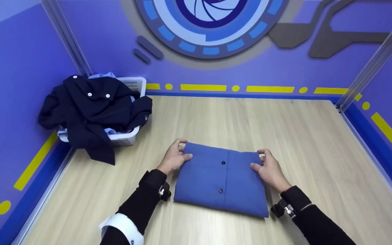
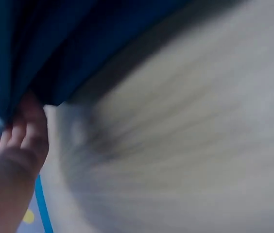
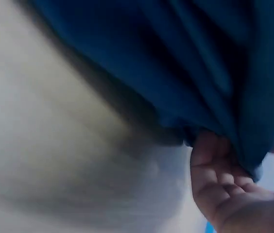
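A blue shirt (image 1: 202, 177), folded into a flat rectangle with two dark buttons showing, is in the middle of the head view. Its far left corner is held by my left hand (image 1: 174, 157), thumb on top and fingers at the edge. At the far right corner my right hand (image 1: 270, 170) grips it the same way. Layered folds of the shirt (image 2: 78, 43) show in the left wrist view, with the fingers of the left hand (image 2: 18, 141) under them. In the right wrist view, the right hand (image 3: 224, 179) has its fingertips tucked beneath the fabric (image 3: 176, 73).
A white basket (image 1: 123, 139) stands at the back left, heaped with clothes. A dark garment (image 1: 90, 109) with white buttons hangs over its front onto the wooden table (image 1: 237, 119). Purple panels (image 1: 250, 75) wall in the back and both sides.
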Demonstrator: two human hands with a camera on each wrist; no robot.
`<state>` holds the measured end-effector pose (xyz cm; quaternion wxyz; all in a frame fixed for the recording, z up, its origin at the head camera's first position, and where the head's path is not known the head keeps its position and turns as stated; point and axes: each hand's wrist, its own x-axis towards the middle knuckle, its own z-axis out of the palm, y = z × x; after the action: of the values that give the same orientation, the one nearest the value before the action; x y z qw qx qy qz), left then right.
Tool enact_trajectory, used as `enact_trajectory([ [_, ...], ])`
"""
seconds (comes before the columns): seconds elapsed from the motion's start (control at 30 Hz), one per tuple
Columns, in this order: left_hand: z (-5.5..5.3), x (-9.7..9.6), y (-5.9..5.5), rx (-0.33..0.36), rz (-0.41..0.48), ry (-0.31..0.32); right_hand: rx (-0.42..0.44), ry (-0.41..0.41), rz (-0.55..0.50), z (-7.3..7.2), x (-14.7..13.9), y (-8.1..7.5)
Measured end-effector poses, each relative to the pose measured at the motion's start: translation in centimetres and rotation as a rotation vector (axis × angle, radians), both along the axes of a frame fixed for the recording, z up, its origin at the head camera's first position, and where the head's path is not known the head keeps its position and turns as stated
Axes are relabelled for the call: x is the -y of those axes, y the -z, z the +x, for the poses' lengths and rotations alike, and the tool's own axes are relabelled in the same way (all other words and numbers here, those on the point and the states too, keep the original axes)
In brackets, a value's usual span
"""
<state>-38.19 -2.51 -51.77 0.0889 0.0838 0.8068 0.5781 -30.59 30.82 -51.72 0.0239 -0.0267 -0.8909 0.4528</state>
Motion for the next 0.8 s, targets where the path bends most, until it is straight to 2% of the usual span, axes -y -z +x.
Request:
enact_trajectory([
  [0.1, 1.0, -1.0, 0.2, -0.273, -0.281, -0.011, -0.237, -0.018, 0.205, 0.4, 0.9, 0.6],
  [0.2, 2.8, -1.7, -0.1, -0.579, -0.629, 0.046, -0.513, -0.137, 0.414, 1.5, 2.0, 0.7],
  [0.27, 4.1, -2.0, -0.5, -0.734, -0.815, 0.141, -0.653, -0.265, 0.528, 2.3, 2.6, 0.4],
  [0.33, 5.4, -2.0, -0.7, -0.819, -0.930, 0.271, -0.698, -0.401, 0.620, 3.2, 3.0, 0.2],
  [0.37, 5.9, -2.0, -0.7, -0.839, -0.957, 0.340, -0.685, -0.463, 0.652, 3.6, 3.1, 0.2],
  [0.43, 6.6, -1.9, -0.6, -0.826, -0.956, 0.470, -0.598, -0.571, 0.683, 4.1, 3.1, 0.4],
  [0.53, 7.0, -1.7, 0.1, -0.741, -0.923, 0.593, -0.418, -0.652, 0.687, 4.5, 3.0, 0.9],
  [0.63, 6.9, -1.6, 0.9, -0.667, -0.925, 0.634, -0.288, -0.688, 0.658, 4.3, 2.8, 1.3],
  [0.8, 6.7, -1.7, 1.5, -0.615, -0.966, 0.659, -0.172, -0.735, 0.645, 3.8, 2.5, 1.5],
])
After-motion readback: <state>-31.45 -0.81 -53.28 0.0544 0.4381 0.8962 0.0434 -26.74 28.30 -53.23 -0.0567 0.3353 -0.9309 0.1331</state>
